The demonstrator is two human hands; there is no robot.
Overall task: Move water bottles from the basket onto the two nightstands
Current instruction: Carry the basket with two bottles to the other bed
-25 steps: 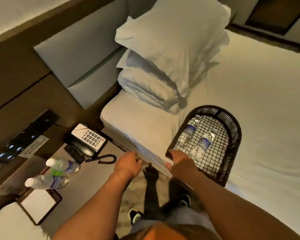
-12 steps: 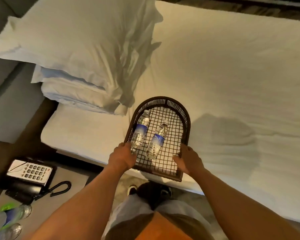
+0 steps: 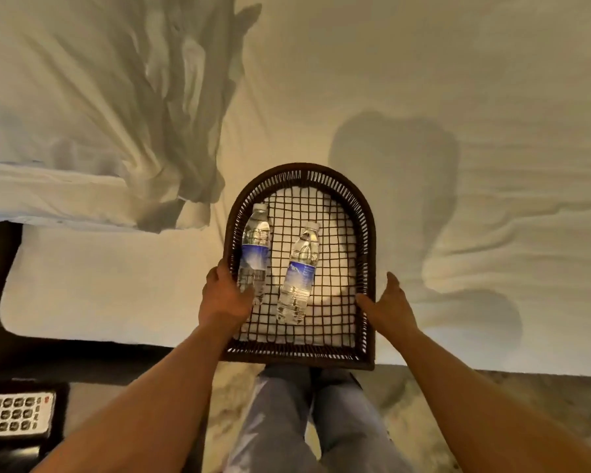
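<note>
A dark woven basket (image 3: pixel 301 170) with an arched far end hangs just over the near edge of the white bed (image 3: pixel 423 80), its near end above my legs. Two clear water bottles with blue labels lie in it, one along the left wall (image 3: pixel 255 249) and one in the middle (image 3: pixel 299 271), caps pointing away from me. My left hand (image 3: pixel 224 298) grips the left rim, its fingers beside the left bottle. My right hand (image 3: pixel 389 302) holds the right rim.
White pillows (image 3: pixel 82 97) are stacked on the bed at the upper left. A telephone with a keypad (image 3: pixel 14 413) sits on the nightstand (image 3: pixel 93 404) at the lower left. Carpeted floor shows below the bed edge on the right.
Both hands took hold of the basket's sides and drew it toward me past the bed edge. My view swung right, so the nightstand with its two bottles slid out of sight.
</note>
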